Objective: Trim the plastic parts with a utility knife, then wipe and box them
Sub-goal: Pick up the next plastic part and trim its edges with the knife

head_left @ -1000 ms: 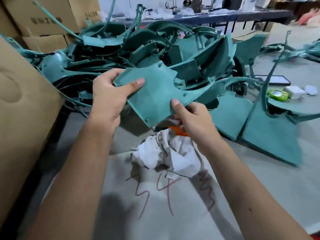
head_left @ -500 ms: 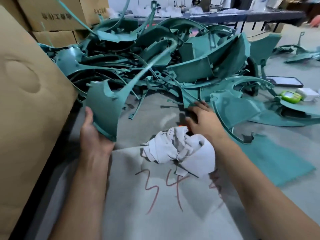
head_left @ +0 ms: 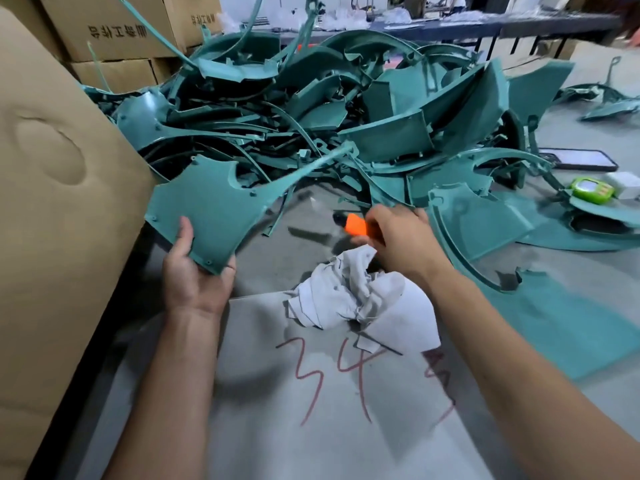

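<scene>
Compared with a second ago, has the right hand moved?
Yes. The right hand has let go of the green plastic part and dropped toward the white rag, where it now grips the orange utility knife.

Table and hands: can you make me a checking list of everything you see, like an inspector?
Surface: grey table with red marks written on it.
Job's things: teal plastic part held by the left hand; orange knife gripped by the right hand; white rag crumpled on the table.
Clutter: heap of teal parts; green gadget; phone.
Hands: both busy, each holding one thing.
Cables: nothing seen.
Surroundings: cardboard boxes behind; large cardboard sheet at left.
</scene>
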